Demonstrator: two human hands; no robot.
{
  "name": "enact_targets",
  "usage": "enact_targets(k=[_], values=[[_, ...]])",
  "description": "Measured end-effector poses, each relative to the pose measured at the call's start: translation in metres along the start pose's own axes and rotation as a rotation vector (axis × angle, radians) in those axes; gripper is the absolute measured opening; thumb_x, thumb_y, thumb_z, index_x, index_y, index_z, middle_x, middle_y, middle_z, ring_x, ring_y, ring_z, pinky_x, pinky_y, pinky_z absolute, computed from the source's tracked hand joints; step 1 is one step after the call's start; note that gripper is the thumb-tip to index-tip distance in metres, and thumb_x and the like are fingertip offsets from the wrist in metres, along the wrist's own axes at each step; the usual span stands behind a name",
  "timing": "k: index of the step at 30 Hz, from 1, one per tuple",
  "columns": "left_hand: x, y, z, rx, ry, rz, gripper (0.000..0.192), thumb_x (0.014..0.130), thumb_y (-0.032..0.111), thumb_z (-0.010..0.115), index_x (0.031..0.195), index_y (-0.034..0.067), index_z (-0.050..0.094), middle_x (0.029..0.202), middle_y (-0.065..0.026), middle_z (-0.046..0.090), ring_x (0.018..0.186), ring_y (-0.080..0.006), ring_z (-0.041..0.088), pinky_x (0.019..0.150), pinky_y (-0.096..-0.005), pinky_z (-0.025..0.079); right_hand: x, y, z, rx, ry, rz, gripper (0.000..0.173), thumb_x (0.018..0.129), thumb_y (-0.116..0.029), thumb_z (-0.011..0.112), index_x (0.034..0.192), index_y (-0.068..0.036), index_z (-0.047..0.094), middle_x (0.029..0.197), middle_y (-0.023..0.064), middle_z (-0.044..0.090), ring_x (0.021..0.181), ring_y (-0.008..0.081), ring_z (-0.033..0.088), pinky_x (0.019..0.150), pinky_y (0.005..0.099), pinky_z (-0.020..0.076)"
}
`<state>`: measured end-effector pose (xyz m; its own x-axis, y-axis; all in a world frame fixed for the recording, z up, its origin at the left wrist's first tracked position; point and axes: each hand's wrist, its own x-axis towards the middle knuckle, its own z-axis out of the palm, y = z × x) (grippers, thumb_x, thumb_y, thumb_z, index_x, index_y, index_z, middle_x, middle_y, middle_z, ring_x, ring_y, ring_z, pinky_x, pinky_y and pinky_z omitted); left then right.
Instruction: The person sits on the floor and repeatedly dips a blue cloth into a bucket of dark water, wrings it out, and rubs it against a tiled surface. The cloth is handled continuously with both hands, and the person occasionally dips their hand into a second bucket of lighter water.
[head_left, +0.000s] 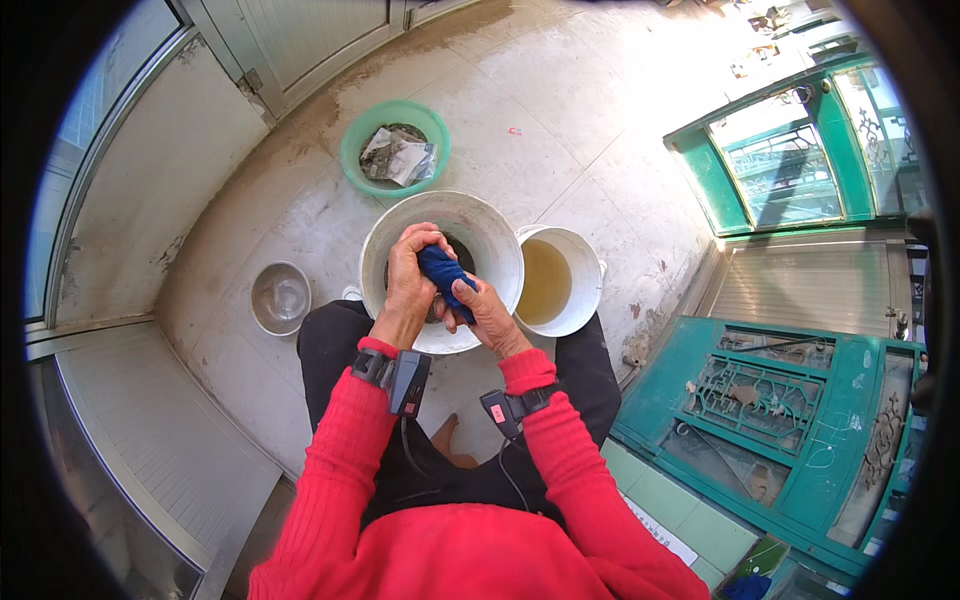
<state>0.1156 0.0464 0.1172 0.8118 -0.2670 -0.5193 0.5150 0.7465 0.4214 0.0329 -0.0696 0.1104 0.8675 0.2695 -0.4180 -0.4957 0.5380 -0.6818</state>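
A wet-looking dark blue cloth (444, 268) is bunched and twisted between my two hands. My left hand (410, 274) grips its upper left end, while my right hand (486, 311) is closed around the lower right end. Both hands are over a large white bucket (491, 217) standing between my knees. Down inside that bucket is something dark, mostly hidden by my hands and the cloth. Touching its right side, a smaller white bucket (589, 266) holds yellowish-brown liquid (545, 281).
A green plastic basin (349, 154) containing dark matter and plastic packets (409, 161) stands beyond the large bucket. A metal bowl (281, 298) sits at left on the tiled floor (592, 120). Green metal doors (817, 435) with grilles line the right; a pale panel door (165, 442) is at left.
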Motion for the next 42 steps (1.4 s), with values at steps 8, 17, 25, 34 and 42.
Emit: enact_targets(k=[8, 17, 25, 34, 42], values=[[-0.079, -0.018, 0.033, 0.284, 0.022, 0.346, 0.019, 0.076, -0.006, 0.062, 0.092, 0.004, 0.057, 0.084, -0.0031, 0.058, 0.078, -0.0108, 0.057, 0.075, -0.0236, 0.046, -0.020, 0.022, 0.032, 0.576, 0.234, -0.177, 0.047, 0.087, -0.049, 0.062, 0.116, -0.012, 0.056, 0.109, 0.0018, 0.058, 0.103, 0.0148, 0.055, 0.092, 0.0354, 0.0462], [-0.121, 0.002, 0.049, 1.303, -0.633, 1.178, 0.019, 0.062, -0.001, 0.064, 0.078, 0.003, 0.054, 0.092, -0.0095, 0.060, 0.092, -0.0291, 0.059, 0.091, -0.0419, 0.044, -0.044, -0.014, 0.031, 0.595, -0.060, -0.266, 0.014, 0.093, -0.013, 0.057, 0.105, -0.007, 0.052, 0.099, 0.0017, 0.054, 0.091, 0.0111, 0.055, 0.088, 0.0263, 0.0461], [-0.111, -0.004, 0.028, 1.565, -1.181, 1.360, 0.017, 0.062, 0.016, 0.060, 0.065, 0.007, 0.047, 0.071, -0.0067, 0.045, 0.073, -0.0229, 0.052, 0.072, -0.0355, 0.044, -0.019, -0.067, 0.030, 0.047, -0.319, 0.306, 0.022, 0.082, -0.012, 0.066, 0.089, -0.010, 0.044, 0.079, 0.0041, 0.049, 0.077, 0.0168, 0.051, 0.072, 0.0271, 0.0439], [-0.071, -0.035, -0.011, 1.924, -1.338, 1.537, 0.017, 0.067, 0.023, 0.057, 0.066, 0.006, 0.056, 0.067, -0.0054, 0.052, 0.065, -0.0202, 0.055, 0.061, -0.0331, 0.043, 0.023, -0.065, 0.037, -1.005, -0.351, 0.242, 0.013, 0.071, -0.004, 0.065, 0.076, -0.004, 0.052, 0.067, 0.0009, 0.054, 0.064, 0.0099, 0.051, 0.061, 0.0273, 0.0434], [-0.023, -0.083, -0.051, 2.242, -1.480, 0.945, 0.017, 0.070, 0.020, 0.059, 0.073, 0.010, 0.072, 0.084, -0.0074, 0.069, 0.082, -0.0258, 0.065, 0.074, -0.0398, 0.050, 0.050, -0.027, 0.022, -1.266, -0.198, 0.149, 0.014, 0.069, -0.004, 0.065, 0.079, -0.004, 0.055, 0.068, 0.0125, 0.060, 0.064, 0.0256, 0.058, 0.062, 0.0364, 0.0466]])
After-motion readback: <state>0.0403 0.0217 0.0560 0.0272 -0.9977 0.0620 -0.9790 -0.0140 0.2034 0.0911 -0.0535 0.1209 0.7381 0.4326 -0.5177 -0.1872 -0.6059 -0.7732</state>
